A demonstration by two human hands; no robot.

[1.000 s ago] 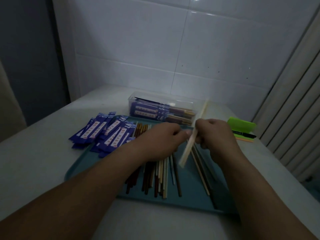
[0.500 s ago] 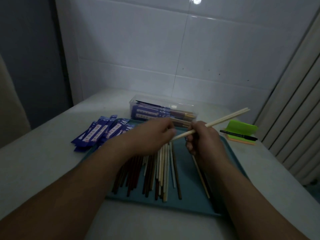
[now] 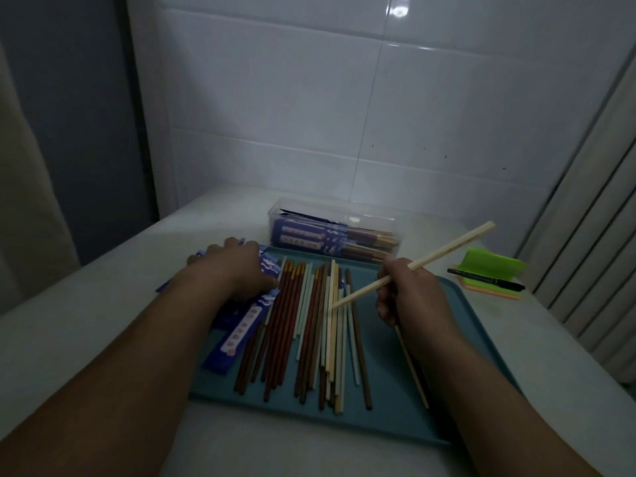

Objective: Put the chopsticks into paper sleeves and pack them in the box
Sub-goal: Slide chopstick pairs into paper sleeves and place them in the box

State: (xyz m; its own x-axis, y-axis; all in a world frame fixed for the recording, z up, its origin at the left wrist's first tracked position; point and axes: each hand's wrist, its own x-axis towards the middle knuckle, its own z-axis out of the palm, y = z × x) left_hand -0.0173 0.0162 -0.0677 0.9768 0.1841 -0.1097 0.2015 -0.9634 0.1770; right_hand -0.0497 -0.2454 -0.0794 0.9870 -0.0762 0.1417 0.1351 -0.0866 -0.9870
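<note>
Finding: my right hand [image 3: 409, 294] grips the pale wooden chopsticks [image 3: 447, 253] mid-shaft above the teal plastic tray [image 3: 464, 321]. Their long axis runs near-left to far-right, and the near tip points left towards the purple paper sleeves [image 3: 241, 332]. My left hand [image 3: 230, 266] lies on those sleeves at the tray's left side; I cannot tell whether it pinches one. Judgement: the left hand, being nearer, should bring a sleeve to that tip. The clear plastic box [image 3: 344, 215] stands just beyond the tray.

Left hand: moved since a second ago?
Yes. The left hand went left across the tray, from beside the right hand onto the blue sleeves.
</note>
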